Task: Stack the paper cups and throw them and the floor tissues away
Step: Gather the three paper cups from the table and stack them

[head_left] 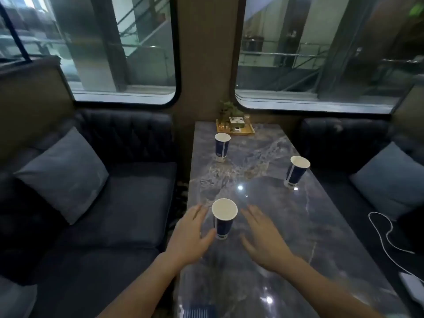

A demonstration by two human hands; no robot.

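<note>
Three blue paper cups with white insides stand upright on the grey marble table (257, 260). The nearest cup (223, 220) is between my hands. A second cup (222, 146) stands far back on the left, a third cup (297, 171) near the right edge. My left hand (191, 235) is open just left of the nearest cup, thumb close to its base. To the cup's right, my right hand (263, 237) hovers open over the table, a short gap away. No floor tissues are visible.
A wooden tray (236, 128) with a small plant and jars sits at the table's far end by the wall. Dark sofas with grey cushions (62, 173) flank both sides. A white cable (387, 232) lies on the right seat. A blue patterned item (198, 312) rests at the near edge.
</note>
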